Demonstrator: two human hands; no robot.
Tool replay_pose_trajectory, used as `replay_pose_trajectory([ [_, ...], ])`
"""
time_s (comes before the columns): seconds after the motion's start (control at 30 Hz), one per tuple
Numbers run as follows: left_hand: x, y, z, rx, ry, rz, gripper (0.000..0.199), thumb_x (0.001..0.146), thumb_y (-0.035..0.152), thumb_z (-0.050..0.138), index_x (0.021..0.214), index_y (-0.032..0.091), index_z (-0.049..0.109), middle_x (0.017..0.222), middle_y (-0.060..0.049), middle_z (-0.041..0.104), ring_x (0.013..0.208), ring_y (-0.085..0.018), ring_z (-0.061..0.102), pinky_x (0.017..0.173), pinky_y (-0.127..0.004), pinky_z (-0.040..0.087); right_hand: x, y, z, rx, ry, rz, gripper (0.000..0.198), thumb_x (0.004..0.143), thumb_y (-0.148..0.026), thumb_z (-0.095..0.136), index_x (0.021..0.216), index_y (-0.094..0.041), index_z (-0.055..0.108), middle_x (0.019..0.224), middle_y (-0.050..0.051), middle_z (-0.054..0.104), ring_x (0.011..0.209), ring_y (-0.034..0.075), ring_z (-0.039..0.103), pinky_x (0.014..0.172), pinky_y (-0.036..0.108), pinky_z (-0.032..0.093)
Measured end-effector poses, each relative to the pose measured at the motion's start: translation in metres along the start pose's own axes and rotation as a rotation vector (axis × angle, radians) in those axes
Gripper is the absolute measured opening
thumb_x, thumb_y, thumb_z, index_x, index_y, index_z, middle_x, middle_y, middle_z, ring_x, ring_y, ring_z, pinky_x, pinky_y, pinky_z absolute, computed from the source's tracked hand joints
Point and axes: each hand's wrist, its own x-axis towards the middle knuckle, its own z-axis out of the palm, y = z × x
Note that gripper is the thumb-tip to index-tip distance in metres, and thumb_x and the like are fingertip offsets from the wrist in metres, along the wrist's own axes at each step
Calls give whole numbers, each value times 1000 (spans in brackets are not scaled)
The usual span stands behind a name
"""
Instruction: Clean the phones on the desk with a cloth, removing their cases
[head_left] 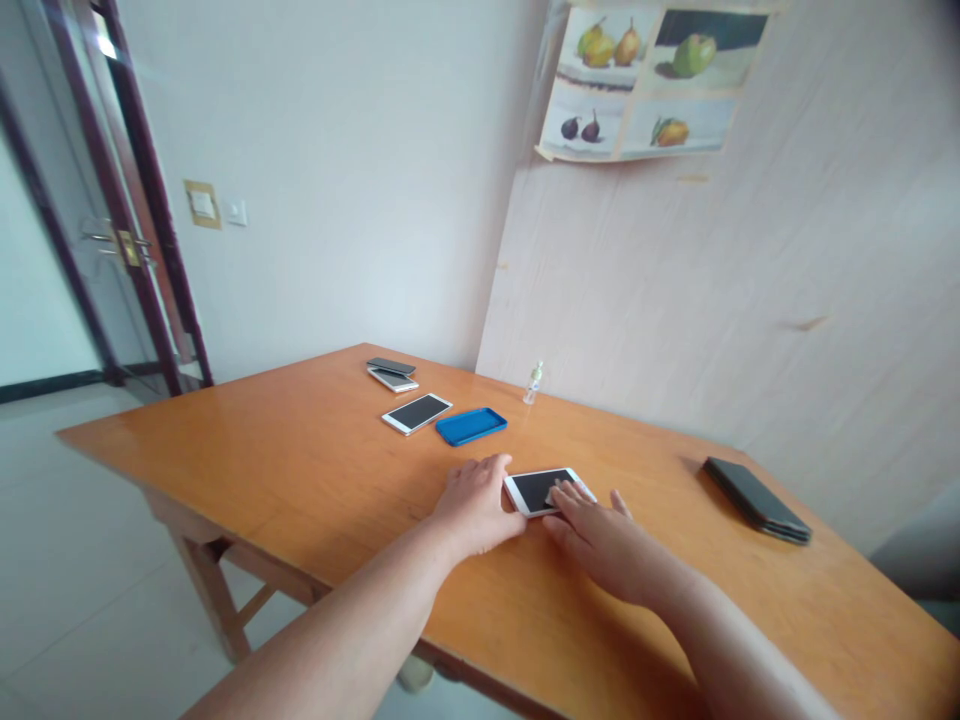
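A white smartphone (534,490) with a dark screen lies face up on the wooden table. My left hand (474,503) holds its left end, thumb at the near corner and fingers at the far one. Over the right part of the screen, my right hand (600,530) presses its fingertips down, with the thumb by the near edge. A small pale wipe (551,497) shows under those fingertips; most of it is hidden. Just beyond my left hand lies an empty blue phone case (472,427), its open side up.
Another white smartphone (418,413) lies left of the case. Farther back, a dark phone (391,367) rests partly on a light one (393,380). A small clear spray bottle (533,383) stands near the wall. Stacked dark flat objects (756,500) lie at the right.
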Motion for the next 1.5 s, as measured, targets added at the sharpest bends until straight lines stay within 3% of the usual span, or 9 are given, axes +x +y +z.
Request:
replay_pose_trajectory([
  [0.13,0,-1,0,-9,10,7,70,72,51,62,132,21,43,123,-8,63,116,-31,54,97,-41,39,-11,-20,-6,125,-96,-179,60,99,-55,19,146,-23,40,155,10,33,146,27,22,116,59,9],
  [0.33,1,-3,2,9,11,20,69,68,39,65,131,23,43,124,-6,63,116,-30,54,97,-41,38,-4,14,-9,-36,-41,62,50,100,-44,24,137,-22,48,149,15,43,139,34,35,106,74,12],
  [0.43,1,-3,2,8,10,25,68,68,36,65,131,23,43,124,-6,63,116,-30,54,97,-41,38,-3,18,-8,-95,-18,90,45,99,-39,26,129,-19,54,142,17,50,134,35,43,104,74,18],
  [0.67,1,-3,2,9,10,26,67,71,45,63,132,23,44,125,-7,62,117,-30,53,97,-40,39,-11,-12,-9,113,-82,-168,54,99,-49,24,143,-24,44,154,9,36,144,27,26,117,56,15],
  [0.93,2,-3,2,13,3,35,65,70,37,63,130,25,44,124,-5,63,117,-29,53,98,-40,38,16,35,3,-5,36,199,52,99,-43,27,145,-22,40,155,11,34,145,31,22,108,72,14],
  [1.0,1,-3,2,10,9,35,65,69,37,64,130,24,45,123,-5,63,116,-29,54,98,-41,39,16,31,6,-5,51,166,52,99,-43,27,145,-22,40,155,11,33,146,31,20,108,72,13],
  [1.23,0,-2,0,-12,-3,33,68,71,49,65,131,23,45,124,-7,63,115,-30,54,97,-42,40,7,-16,7,195,-14,-205,58,100,-54,19,151,-30,28,157,5,28,147,25,15,116,61,3],
  [1.3,0,-1,0,-7,4,33,67,71,46,65,131,24,45,124,-7,63,115,-30,54,97,-42,40,11,-9,9,170,6,-152,58,100,-55,17,150,-30,31,157,4,29,148,26,14,115,63,3],
  [1.5,0,1,1,-3,19,34,65,69,36,65,130,24,46,123,-5,64,115,-30,55,98,-42,40,29,34,17,43,87,190,58,100,-52,16,148,-26,36,157,4,30,147,31,14,108,73,7],
])
